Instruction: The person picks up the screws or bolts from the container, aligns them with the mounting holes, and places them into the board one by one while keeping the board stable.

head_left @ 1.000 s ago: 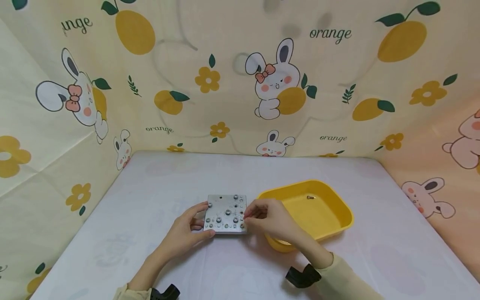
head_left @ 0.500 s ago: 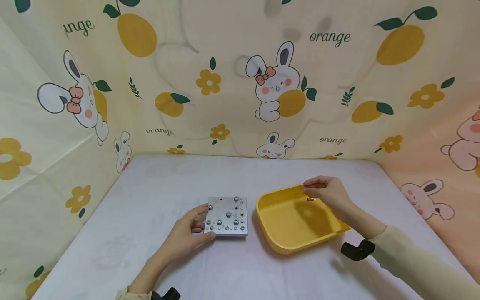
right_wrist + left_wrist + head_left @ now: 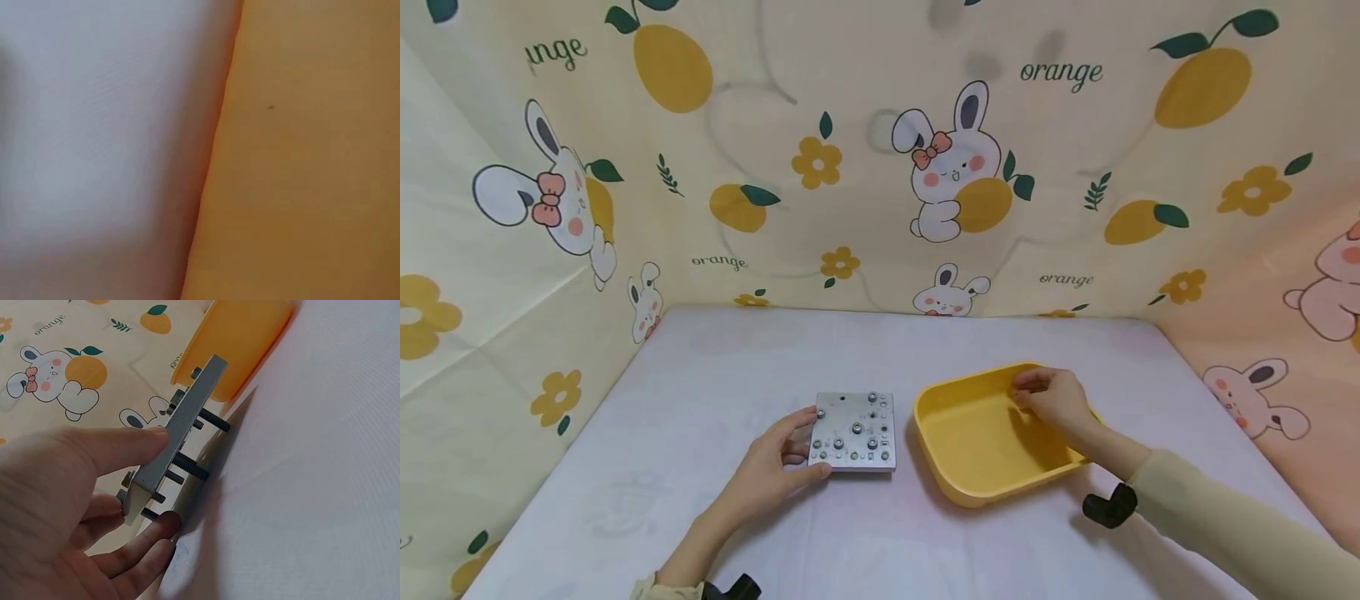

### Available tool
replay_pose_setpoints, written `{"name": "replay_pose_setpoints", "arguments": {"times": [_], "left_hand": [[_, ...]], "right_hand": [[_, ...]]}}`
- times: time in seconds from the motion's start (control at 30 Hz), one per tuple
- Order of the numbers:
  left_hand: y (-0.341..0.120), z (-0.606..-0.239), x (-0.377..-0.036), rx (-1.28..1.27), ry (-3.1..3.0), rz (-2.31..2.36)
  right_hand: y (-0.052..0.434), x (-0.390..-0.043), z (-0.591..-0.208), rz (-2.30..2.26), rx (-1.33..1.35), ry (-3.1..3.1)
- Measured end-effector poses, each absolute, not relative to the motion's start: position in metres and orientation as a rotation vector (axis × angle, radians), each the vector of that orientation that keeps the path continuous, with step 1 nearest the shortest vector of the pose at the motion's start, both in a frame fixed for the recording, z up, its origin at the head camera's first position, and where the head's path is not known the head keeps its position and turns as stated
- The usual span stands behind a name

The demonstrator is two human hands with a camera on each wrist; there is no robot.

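**A:** What have I got on the feed? Take the yellow tray (image 3: 977,492) as the landmark.

**B:** I see the metal plate (image 3: 854,431) lying just beside the tray's left wall, close to it but with a narrow strip of white table (image 3: 715,375) showing between them. The plate is square and grey, with screws (image 3: 872,397) standing in several of its holes.

**A:** And my left hand?

**B:** My left hand (image 3: 772,468) is on the plate's edge farthest from the tray. The thumb lies along the near corner and the fingers curl at the side edge, so it grips the plate. In the left wrist view the plate (image 3: 178,440) is seen edge-on, pinched between the thumb on one face and the fingers (image 3: 147,534) on the other, with dark threaded screw shanks (image 3: 190,465) sticking out of its underside toward the table.

**A:** The right hand?

**B:** My right hand (image 3: 1051,398) is inside the tray, low over its floor near the far wall, fingers bent together at the tips. Whether they pinch anything I cannot tell; the tips hide it. The right wrist view shows only a blurred yellow tray wall (image 3: 312,156) against the white table.

**A:** So the hands are well apart?

**B:** Yes, one at each side of the tray's left wall.
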State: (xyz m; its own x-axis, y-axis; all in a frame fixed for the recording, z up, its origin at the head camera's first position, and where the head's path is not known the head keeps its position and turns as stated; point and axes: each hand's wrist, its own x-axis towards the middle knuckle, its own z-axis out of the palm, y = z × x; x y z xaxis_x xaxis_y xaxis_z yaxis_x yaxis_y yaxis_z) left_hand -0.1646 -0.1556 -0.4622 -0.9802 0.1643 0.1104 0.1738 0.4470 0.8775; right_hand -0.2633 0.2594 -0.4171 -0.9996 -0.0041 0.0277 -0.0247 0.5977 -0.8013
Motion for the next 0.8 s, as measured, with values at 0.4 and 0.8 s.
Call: {"name": "replay_pose_setpoints", "arguments": {"times": [0.4,0.8], "left_hand": [[-0.157,-0.463,-0.165,-0.289,-2.657,-1.603],[-0.156,-0.462,-0.164,-0.327,-2.643,-1.648]], "right_hand": [[0.262,-0.263,-0.42,1.239,0.127,-2.869],[0.264,-0.273,-0.431,1.238,0.234,-2.924]]}}
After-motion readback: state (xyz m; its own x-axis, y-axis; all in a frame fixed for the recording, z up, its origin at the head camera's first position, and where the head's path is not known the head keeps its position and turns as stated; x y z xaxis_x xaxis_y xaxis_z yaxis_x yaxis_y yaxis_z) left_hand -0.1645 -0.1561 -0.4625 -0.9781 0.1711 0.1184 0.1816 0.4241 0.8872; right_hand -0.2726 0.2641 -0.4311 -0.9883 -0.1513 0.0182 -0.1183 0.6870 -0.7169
